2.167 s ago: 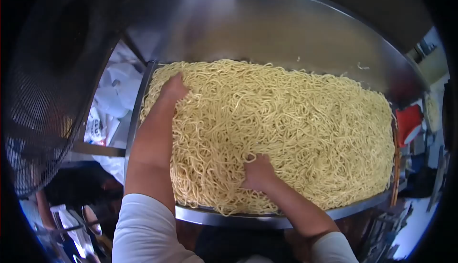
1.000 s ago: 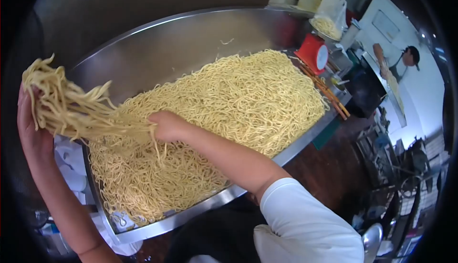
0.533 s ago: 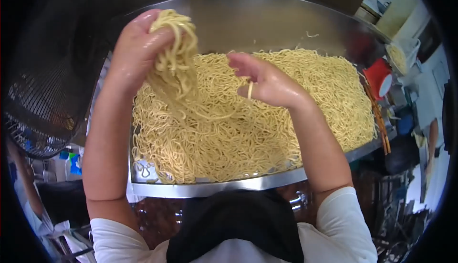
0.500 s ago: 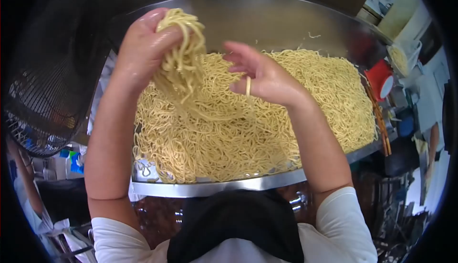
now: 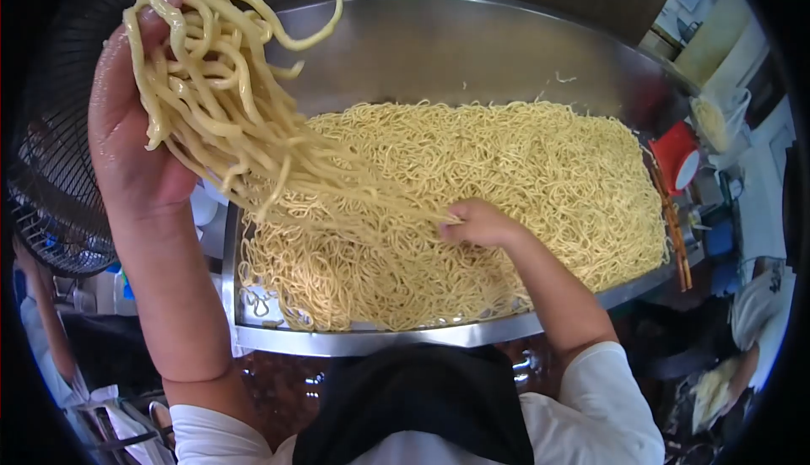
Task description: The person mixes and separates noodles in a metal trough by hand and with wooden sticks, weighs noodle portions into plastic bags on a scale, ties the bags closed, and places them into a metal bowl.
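Note:
A thick bunch of glossy yellow noodles (image 5: 224, 85) hangs from my left hand (image 5: 126, 136), raised at the upper left close to the camera. The strands drape over its fingers, which are partly hidden behind them. From there the bunch stretches down to the right, toward my right hand (image 5: 488, 224). That hand is closed in a pinch on the thin trailing strand ends, just above the noodle bed (image 5: 548, 170). The bed fills most of a wide metal tray (image 5: 371, 343) with a tall back wall.
A black fan guard (image 5: 51, 186) stands at the left. Long wooden chopsticks (image 5: 672, 229) lie along the tray's right edge, beside a red container (image 5: 672, 157). A bag of noodles (image 5: 711, 123) sits beyond them. Parts of other people show at the far left and right.
My left hand has lifted up and left, nearer the camera, with the noodles. My right hand has moved down and right, closing from open fingers onto the strand ends, so the bunch is stretched out.

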Motion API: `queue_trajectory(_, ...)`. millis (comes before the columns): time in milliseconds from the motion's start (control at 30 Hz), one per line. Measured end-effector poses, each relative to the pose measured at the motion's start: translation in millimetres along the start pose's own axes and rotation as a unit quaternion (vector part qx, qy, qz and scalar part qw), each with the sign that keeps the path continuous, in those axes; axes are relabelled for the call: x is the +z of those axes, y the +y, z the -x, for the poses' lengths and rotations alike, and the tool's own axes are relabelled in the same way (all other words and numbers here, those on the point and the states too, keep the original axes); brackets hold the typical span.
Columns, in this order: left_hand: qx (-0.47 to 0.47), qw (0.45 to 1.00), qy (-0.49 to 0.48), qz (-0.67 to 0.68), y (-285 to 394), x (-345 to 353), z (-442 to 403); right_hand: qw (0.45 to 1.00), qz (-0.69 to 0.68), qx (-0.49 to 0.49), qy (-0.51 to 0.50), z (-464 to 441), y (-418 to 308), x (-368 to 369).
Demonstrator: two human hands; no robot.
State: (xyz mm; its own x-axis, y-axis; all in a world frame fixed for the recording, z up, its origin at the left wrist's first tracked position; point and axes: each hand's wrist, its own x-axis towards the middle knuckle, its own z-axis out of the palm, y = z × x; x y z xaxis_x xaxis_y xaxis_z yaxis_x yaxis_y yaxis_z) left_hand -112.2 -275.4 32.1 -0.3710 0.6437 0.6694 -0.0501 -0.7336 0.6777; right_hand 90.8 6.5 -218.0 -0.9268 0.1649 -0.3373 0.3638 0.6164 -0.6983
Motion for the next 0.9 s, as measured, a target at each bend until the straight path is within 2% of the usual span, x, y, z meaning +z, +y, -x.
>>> queue_trajectory(33, 0.014, 0.998, 0.048, -0.034, 0, 17, -2, 1.0, 0.001, 0.0, 0.001, 3, -1, -7)
queue_trajectory(100, 0.018, 0.998, 0.044, -0.038, -9, 28, -8, 0.994, 0.078, 0.078, 0.017, 12, -14, -26)
queue_trajectory(133, 0.021, 0.998, 0.04, -0.042, -12, 30, -11, 0.996, 0.065, 0.024, 0.057, 14, -22, -32)
queue_trajectory(167, -0.007, 0.999, -0.028, 0.027, -19, 15, -10, 0.994, 0.051, -0.03, 0.097, 16, -35, -37)
queue_trajectory(200, -0.023, 0.999, -0.045, 0.0, -27, 20, -14, 0.99, -0.034, -0.085, 0.108, 19, -57, -43)
queue_trajectory(267, -0.018, 0.99, 0.105, -0.088, -54, 45, -13, 0.943, -0.244, -0.204, 0.101, 26, -107, -43)
queue_trajectory(300, -0.036, 0.978, 0.178, -0.098, -67, 56, -13, 0.889, -0.363, -0.264, 0.085, 27, -127, -37)
queue_trajectory(367, -0.036, 0.986, 0.16, -0.042, -81, 60, -9, 0.888, -0.282, -0.342, 0.119, 26, -152, -17)
queue_trajectory(400, -0.029, 0.985, 0.167, -0.021, -82, 61, -6, 0.954, -0.132, -0.263, 0.054, 20, -153, -13)
queue_trajectory(433, -0.03, 0.988, 0.152, 0.01, -79, 62, -3, 0.985, 0.02, -0.172, -0.014, 13, -146, -9)
queue_trajectory(467, -0.03, 0.989, 0.137, 0.038, -73, 62, 2, 0.985, 0.022, -0.168, -0.009, 9, -131, -6)
queue_trajectory(533, -0.027, 0.994, 0.104, -0.005, -61, 55, 13, 0.993, -0.111, -0.034, -0.026, 1, -98, -3)
queue_trajectory(567, -0.08, 0.987, 0.134, -0.04, -60, 51, 18, 0.993, -0.109, -0.034, -0.023, 1, -89, -7)
queue_trajectory(600, -0.135, 0.974, 0.164, -0.075, -63, 49, 24, 0.943, -0.331, -0.025, 0.008, 1, -82, -12)
queue_trajectory(633, -0.148, 0.969, 0.171, -0.102, -74, 48, 31, 0.843, -0.536, -0.015, 0.038, 3, -77, -15)
queue_trajectory(667, -0.148, 0.969, 0.172, -0.099, -91, 42, 39, 0.844, -0.535, -0.013, 0.039, 9, -85, -18)
queue_trajectory(733, -0.247, 0.941, 0.229, -0.04, -126, 32, 49, 0.761, -0.642, -0.095, 0.015, 21, -112, -23)
queue_trajectory(767, -0.25, 0.942, 0.222, -0.039, -139, 35, 52, 0.759, -0.644, -0.097, 0.021, 15, -116, -16)
queue_trajectory(800, -0.284, 0.924, 0.254, -0.027, -153, 43, 55, 0.827, -0.522, -0.18, 0.104, 7, -119, -3)
queue_trajectory(833, -0.318, 0.903, 0.287, -0.015, -161, 51, 57, 0.87, -0.383, -0.252, 0.182, 3, -117, 4)
queue_trajectory(867, -0.321, 0.902, 0.289, -0.014, -164, 56, 56, 0.87, -0.385, -0.248, 0.181, 3, -111, 6)
queue_trajectory(900, -0.354, 0.909, 0.219, 0.002, -163, 60, 56, 0.863, -0.427, -0.208, 0.174, 1, -105, 8)
